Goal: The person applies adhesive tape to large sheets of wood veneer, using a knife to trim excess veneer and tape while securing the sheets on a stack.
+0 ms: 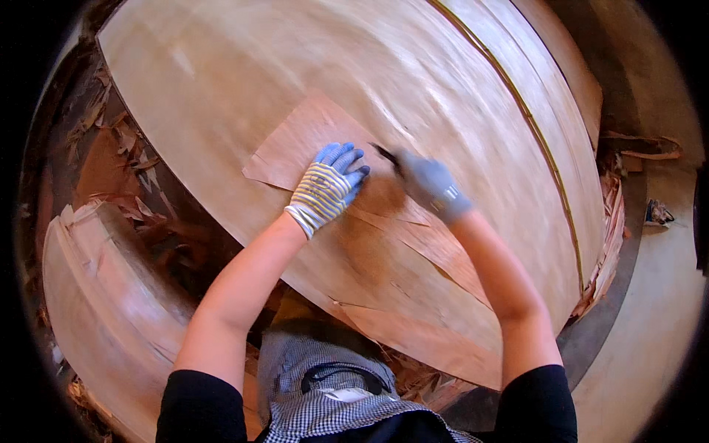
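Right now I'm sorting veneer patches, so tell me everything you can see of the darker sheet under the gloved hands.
The darker veneer piece is a thin, reddish-brown wood sheet with ragged edges, lying flat and skewed on the big pale veneer stack. The left hand presses on it; the right hand, blurred, holds a thin dark tool at its edge.

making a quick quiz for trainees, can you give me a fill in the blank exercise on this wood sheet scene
1. Both hands wear ____ on them.
2. The left hand presses flat on a small reddish piece of ____ lying on the large pale sheet.
3. The right hand grips a thin dark ____, too blurred to identify further.
4. Torn wood scraps lie on the person's ____ side of the large sheet.

Missing words: gloves; veneer; tool; left
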`<state>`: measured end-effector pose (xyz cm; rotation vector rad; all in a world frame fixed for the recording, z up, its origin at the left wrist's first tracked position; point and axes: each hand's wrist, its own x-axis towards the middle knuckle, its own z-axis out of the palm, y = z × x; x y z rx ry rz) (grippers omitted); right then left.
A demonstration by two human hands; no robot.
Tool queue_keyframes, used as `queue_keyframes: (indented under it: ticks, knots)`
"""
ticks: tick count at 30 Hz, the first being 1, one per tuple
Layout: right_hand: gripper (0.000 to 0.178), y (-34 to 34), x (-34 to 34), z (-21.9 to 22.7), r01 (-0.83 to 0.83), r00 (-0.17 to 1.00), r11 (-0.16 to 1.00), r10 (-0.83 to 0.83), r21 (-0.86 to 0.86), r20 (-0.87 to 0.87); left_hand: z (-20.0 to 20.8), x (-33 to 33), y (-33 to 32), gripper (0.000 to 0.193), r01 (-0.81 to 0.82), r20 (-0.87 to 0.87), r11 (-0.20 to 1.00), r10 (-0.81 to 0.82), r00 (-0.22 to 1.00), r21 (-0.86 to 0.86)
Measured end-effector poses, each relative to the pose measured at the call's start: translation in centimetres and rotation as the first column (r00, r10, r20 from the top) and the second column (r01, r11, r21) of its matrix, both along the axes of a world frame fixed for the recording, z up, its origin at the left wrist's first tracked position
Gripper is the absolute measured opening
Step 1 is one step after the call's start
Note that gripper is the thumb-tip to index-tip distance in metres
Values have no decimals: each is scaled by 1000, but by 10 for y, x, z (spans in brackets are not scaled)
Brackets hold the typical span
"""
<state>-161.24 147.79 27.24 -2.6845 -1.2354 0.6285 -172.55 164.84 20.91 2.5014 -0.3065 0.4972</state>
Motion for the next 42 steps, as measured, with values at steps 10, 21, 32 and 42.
queue_keyframes:
  ticks: [10, 21, 32, 42]
  knots:
    - [17, -29, -8, -21, 101, 991, 980, -84, -172, 104, -2, 4, -4, 26, -33, 11, 998, 32, 999, 57]
    - [25, -230, -139, -8, 552, 793, 834, -531, 16, 297, -3, 4, -7, 28, -49, 52, 990, 43, 998, 130]
    - [29, -246, -78, -9, 638, 770, 760, -632, -126, 92, 1, 0, -9, 25, -46, 46, 997, 43, 998, 66]
    - [25, -248, -80, -19, 691, 720, 722, -684, -31, 115, -2, 4, -15, 21, -47, 130, 997, 40, 991, 56]
